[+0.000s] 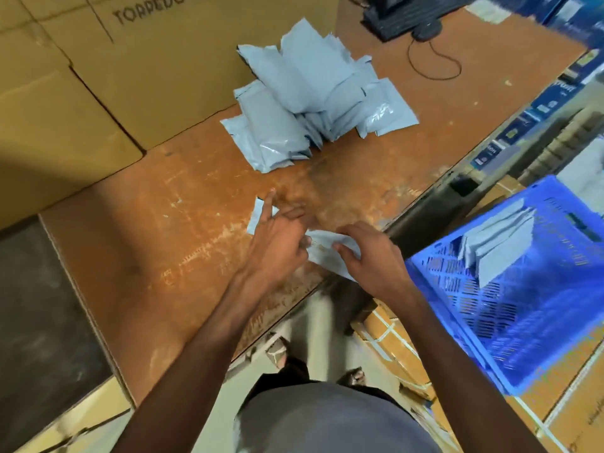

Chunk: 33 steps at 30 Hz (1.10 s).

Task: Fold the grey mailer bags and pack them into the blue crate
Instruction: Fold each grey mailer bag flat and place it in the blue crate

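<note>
I see one grey bag [322, 248] flat on the table [170, 230] edge, just left of the blue crate [510, 289], handy for dropping in. Left hand [277, 238] presses its far end, fingers mostly straight; right hand [366, 253] pinches the near edge, probably mid-fold. Long axis runs toward the crate. Unfolded pile [310, 103] sits farther back; folded bags [496, 243] are in the crate.

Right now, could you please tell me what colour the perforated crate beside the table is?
Blue. The perforated crate shows best in the head view, at the right.
</note>
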### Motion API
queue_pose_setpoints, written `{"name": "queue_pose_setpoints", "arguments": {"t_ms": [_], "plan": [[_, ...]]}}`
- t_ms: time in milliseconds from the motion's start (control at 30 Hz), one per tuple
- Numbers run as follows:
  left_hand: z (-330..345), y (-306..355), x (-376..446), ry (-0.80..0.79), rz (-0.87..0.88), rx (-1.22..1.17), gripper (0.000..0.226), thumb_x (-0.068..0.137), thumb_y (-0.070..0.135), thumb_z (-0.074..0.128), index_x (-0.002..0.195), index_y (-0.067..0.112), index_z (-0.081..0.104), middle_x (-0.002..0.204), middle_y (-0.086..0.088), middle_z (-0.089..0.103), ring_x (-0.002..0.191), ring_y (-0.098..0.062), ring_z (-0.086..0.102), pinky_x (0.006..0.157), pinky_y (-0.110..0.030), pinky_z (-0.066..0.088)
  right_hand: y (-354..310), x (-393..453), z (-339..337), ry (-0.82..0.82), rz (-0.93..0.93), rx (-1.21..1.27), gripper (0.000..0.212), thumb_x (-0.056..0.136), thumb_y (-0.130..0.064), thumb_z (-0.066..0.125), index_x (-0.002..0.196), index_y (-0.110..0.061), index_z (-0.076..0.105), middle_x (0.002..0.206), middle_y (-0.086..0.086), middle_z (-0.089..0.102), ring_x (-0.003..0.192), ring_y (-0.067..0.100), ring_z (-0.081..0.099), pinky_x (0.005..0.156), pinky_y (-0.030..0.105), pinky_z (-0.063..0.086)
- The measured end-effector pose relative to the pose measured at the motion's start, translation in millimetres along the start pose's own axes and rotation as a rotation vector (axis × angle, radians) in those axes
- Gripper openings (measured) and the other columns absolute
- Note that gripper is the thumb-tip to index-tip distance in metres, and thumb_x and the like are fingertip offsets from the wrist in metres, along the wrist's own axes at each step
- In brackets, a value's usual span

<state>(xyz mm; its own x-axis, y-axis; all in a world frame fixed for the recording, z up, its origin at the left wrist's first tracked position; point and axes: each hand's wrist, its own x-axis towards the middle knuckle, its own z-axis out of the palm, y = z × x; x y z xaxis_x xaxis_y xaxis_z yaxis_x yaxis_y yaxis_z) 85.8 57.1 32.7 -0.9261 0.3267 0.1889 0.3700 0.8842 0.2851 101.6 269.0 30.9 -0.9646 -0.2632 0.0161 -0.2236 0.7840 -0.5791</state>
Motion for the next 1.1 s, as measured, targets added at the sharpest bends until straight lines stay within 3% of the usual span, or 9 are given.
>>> {"name": "queue_pose_setpoints", "arguments": {"t_ms": [100,233,300,400,500,667,800,867,1100], "plan": [[10,47,31,0.025,0.131,-0.083,0.035,0.067,0.009,0.057,0.097,0.019,0.071,0.100,0.001,0.070,0.115,-0.021,0.063,0.126,-0.056,0.009,38,-24,-28,0.089,0.038,0.007,0.018,0.099,-0.034,0.057,0.115,-0.026,0.064,0.109,-0.003,0.067,0.099,0.027,0.065,0.077,0.046,0.055],[44,108,76,0.149,0.308,-0.062,0.037,0.069,0.007,0.070,0.105,0.016,0.071,0.112,-0.003,0.067,0.129,-0.027,0.053,0.121,-0.056,0.018,88,-56,-59,0.279,0.197,-0.031,0.021,0.101,-0.033,0.059,0.116,-0.021,0.066,0.109,0.004,0.068,0.100,0.033,0.066,0.075,0.044,0.055],[61,146,94,0.282,0.279,-0.042,0.040,0.072,0.008,0.069,0.112,0.012,0.070,0.119,-0.009,0.066,0.126,-0.034,0.052,0.119,-0.044,0.023,114,-73,-74,0.364,0.252,-0.041,0.021,0.102,-0.030,0.059,0.118,-0.018,0.067,0.110,0.007,0.067,0.099,0.036,0.066,0.074,0.044,0.054],[83,210,108,0.367,0.128,-0.266,0.037,0.078,0.007,0.069,0.114,0.008,0.068,0.114,-0.016,0.065,0.108,-0.037,0.056,0.097,-0.047,0.047,152,-99,-93,0.463,0.364,-0.031,0.023,0.104,-0.030,0.056,0.121,-0.017,0.066,0.115,0.008,0.065,0.099,0.037,0.065,0.072,0.046,0.053],[104,269,120,0.153,-0.070,-0.539,0.018,0.089,0.022,0.065,0.103,0.011,0.062,0.102,-0.013,0.068,0.097,-0.034,0.064,0.087,-0.046,0.052,186,-124,-102,0.554,0.462,-0.042,0.024,0.104,-0.029,0.056,0.124,-0.018,0.066,0.114,0.008,0.065,0.101,0.036,0.066,0.071,0.045,0.053],[153,332,144,-0.103,-0.237,-0.736,0.034,0.089,0.039,0.078,0.090,0.007,0.065,0.077,0.003,0.066,0.074,-0.013,0.061,0.070,-0.027,0.042,228,-152,-98,0.638,0.605,-0.109,0.019,0.104,-0.028,0.053,0.116,-0.018,0.066,0.106,0.006,0.063,0.093,0.036,0.067,0.061,0.045,0.057],[225,349,172,-0.335,-0.269,-0.795,0.037,0.073,0.048,0.077,0.093,0.022,0.062,0.086,-0.006,0.074,0.083,-0.027,0.074,0.077,-0.034,0.056,257,-162,-87,0.701,0.729,-0.097,0.018,0.102,-0.024,0.054,0.114,-0.017,0.066,0.102,0.006,0.062,0.084,0.035,0.066,0.057,0.040,0.053],[258,356,186,-0.409,-0.228,-0.772,0.034,0.071,0.045,0.074,0.092,0.023,0.059,0.088,-0.005,0.075,0.084,-0.028,0.074,0.078,-0.048,0.060,269,-160,-80,0.705,0.808,-0.077,0.023,0.102,-0.025,0.053,0.120,-0.018,0.064,0.104,0.004,0.061,0.084,0.034,0.066,0.058,0.041,0.053],[316,376,230,-0.686,0.036,-0.595,0.031,0.092,0.026,0.075,0.113,0.013,0.057,0.078,-0.015,0.072,0.084,-0.035,0.073,0.079,-0.048,0.060,305,-128,-60,0.652,1.037,0.060,0.027,0.103,-0.028,0.055,0.129,-0.019,0.058,0.124,0.006,0.058,0.097,0.036,0.067,0.068,0.046,0.056]]}}
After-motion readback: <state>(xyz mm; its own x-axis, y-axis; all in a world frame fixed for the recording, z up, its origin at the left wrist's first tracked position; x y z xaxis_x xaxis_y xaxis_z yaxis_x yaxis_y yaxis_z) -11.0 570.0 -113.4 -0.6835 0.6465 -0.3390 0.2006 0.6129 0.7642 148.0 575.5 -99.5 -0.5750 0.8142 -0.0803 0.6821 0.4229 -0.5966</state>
